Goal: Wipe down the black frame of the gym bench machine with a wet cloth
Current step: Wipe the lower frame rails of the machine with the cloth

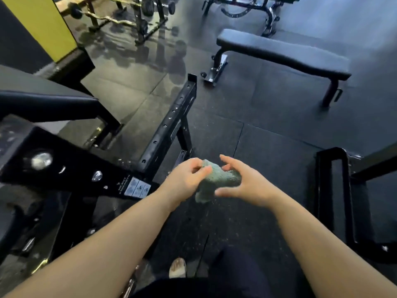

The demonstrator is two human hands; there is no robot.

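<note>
A crumpled grey-green cloth (217,181) hangs between my two hands above the dark rubber floor. My left hand (185,179) pinches its upper left edge with curled fingers. My right hand (242,181) cups its right side, thumb under the cloth and fingers spread above it. The black frame of the bench machine (169,123) runs as a perforated steel beam from the lower left toward the middle, just left of my hands. Its heavy bolted arm (71,168) with a white label crosses the left side. The cloth is apart from the frame.
A flat black bench (281,52) stands at the upper right. A black padded seat (43,97) is at the left. Another black frame (335,190) sits on the floor to the right. Barbell racks (139,20) stand at the back. My foot (177,267) is below.
</note>
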